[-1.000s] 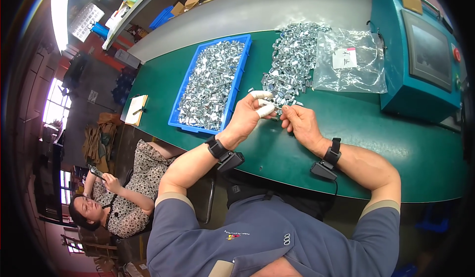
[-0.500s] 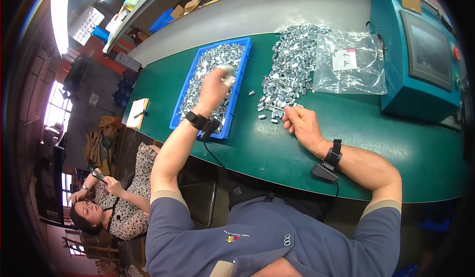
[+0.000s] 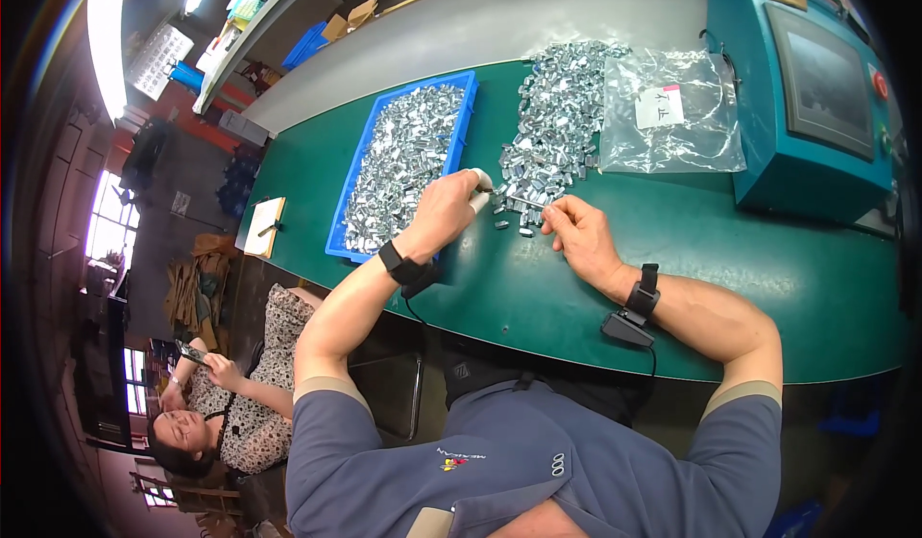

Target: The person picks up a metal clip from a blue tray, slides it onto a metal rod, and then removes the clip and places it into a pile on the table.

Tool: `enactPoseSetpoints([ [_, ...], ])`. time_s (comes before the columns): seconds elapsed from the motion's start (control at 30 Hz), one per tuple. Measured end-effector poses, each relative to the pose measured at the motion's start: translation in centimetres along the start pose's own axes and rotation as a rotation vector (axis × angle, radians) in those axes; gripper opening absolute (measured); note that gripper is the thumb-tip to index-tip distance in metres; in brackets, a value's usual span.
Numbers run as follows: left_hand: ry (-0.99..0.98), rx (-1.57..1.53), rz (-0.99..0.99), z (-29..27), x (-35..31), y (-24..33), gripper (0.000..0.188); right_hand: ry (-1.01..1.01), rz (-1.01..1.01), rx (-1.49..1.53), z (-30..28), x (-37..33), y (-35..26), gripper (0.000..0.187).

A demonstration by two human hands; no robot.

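Observation:
My left hand [image 3: 449, 213], white covers on its fingertips, is closed in a pinch at the near left edge of a heap of small silvery metal pieces [image 3: 557, 115]. What sits between its fingertips is too small to make out. My right hand [image 3: 584, 242] pinches a thin metal rod-like tool [image 3: 524, 203], which points left toward the left fingertips. A few loose metal pieces lie just below the tool. To the left of the heap, a blue tray [image 3: 465, 120] is filled with similar metal pieces. Black bands with small boxes circle both wrists.
A clear plastic bag [image 3: 706, 134] with a white label lies right of the heap. Beyond it stands a teal machine [image 3: 768, 178] with a screen and red button. A notepad [image 3: 259, 227] with a pen is at the green table's left edge. A person [image 3: 245, 413] sits at left holding a phone.
My left hand has moved from over the blue tray rightward and nearer to the heap's edge by the tool tip. My right hand stays nearly in place, still pinching the tool.

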State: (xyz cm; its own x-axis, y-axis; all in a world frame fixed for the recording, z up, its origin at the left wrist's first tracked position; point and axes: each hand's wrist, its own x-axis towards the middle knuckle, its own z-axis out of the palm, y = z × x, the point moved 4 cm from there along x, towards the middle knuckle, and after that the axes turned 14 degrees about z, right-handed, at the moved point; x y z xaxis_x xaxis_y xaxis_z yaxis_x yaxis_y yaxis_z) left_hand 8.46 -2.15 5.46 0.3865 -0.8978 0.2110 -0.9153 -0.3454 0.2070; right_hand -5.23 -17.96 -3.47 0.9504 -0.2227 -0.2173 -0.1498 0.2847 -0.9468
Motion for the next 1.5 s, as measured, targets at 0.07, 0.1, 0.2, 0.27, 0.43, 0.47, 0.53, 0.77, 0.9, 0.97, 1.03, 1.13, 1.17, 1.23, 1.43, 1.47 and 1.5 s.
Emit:
enactPoseSetpoints([
  [0.07, 0.0, -0.077, -0.013, -0.7, -0.4, 2.2, 0.014, 0.015, -0.007, -0.025, -0.1, 0.0, -0.1, 0.022],
  [0.1, 0.001, -0.158, -0.018, -0.6, -0.5, 2.9, 0.012, 0.013, -0.004, -0.025, -0.2, 0.0, 0.0, 0.022],
  [0.2, 0.024, -0.187, 0.025, -0.5, -0.8, 3.4, 0.013, 0.015, -0.002, -0.046, -0.1, -0.1, -0.2, 0.021],
  [0.27, 0.018, -0.158, 0.04, -0.6, -0.7, 3.4, 0.013, 0.022, 0.011, -0.071, 0.1, -0.1, -0.2, 0.021],
  [0.43, 0.07, -0.093, 0.232, -0.4, -0.6, 3.9, 0.013, 0.01, 0.008, -0.089, 0.3, -0.2, -0.1, 0.022],
  [0.47, 0.069, -0.093, 0.23, -0.4, -0.5, 3.9, 0.013, 0.007, 0.006, -0.107, 0.3, -0.2, -0.1, 0.022],
  [0.53, 0.079, -0.019, 0.334, -0.6, -0.3, 4.6, 0.014, 0.009, 0.021, -0.108, 0.3, -0.3, -0.4, 0.024],
  [0.77, 0.045, -0.137, 0.358, -0.5, -0.1, 4.9, 0.016, -0.048, 0.053, -0.127, 0.2, -0.2, -0.4, 0.036],
  [0.9, 0.03, -0.2, 0.384, 0.2, -0.2, 5.6, 0.016, -0.062, 0.067, -0.119, 0.4, -0.5, -0.5, 0.038],
  [0.97, 0.081, -0.222, 0.364, 0.0, -0.1, 5.4, 0.017, -0.054, 0.032, -0.161, 0.5, -0.3, -0.4, 0.039],
  [1.03, 0.1, -0.192, 0.365, 0.1, 0.0, 5.6, 0.018, -0.042, 0.031, -0.148, 0.4, -0.4, -0.5, 0.039],
  [1.13, 0.131, -0.206, 0.381, 0.0, -0.2, 5.7, 0.018, -0.052, 0.02, -0.149, 0.4, -0.3, -0.4, 0.039],
  [1.17, 0.105, -0.219, 0.369, 0.0, -0.5, 5.6, 0.018, -0.069, 0.012, -0.161, 0.5, -0.2, -0.3, 0.039],
  [1.23, 0.08, -0.231, 0.354, 0.1, -1.0, 5.3, 0.018, -0.068, 0.017, -0.152, 0.5, -0.4, -0.4, 0.039],
  [1.43, 0.258, -0.1, 0.169, -3.2, -2.0, -0.3, 0.019, -0.027, 0.008, -0.048, 0.1, -0.3, -0.5, 0.04],
  [1.47, 0.332, -0.026, 0.116, -4.4, -2.1, -2.4, 0.019, -0.026, 0.003, -0.042, 0.1, -0.4, -0.5, 0.04],
  [1.5, 0.404, 0.048, 0.064, -5.3, -2.2, -3.9, 0.02, -0.022, -0.001, -0.034, 0.2, -0.4, -0.5, 0.04],
])
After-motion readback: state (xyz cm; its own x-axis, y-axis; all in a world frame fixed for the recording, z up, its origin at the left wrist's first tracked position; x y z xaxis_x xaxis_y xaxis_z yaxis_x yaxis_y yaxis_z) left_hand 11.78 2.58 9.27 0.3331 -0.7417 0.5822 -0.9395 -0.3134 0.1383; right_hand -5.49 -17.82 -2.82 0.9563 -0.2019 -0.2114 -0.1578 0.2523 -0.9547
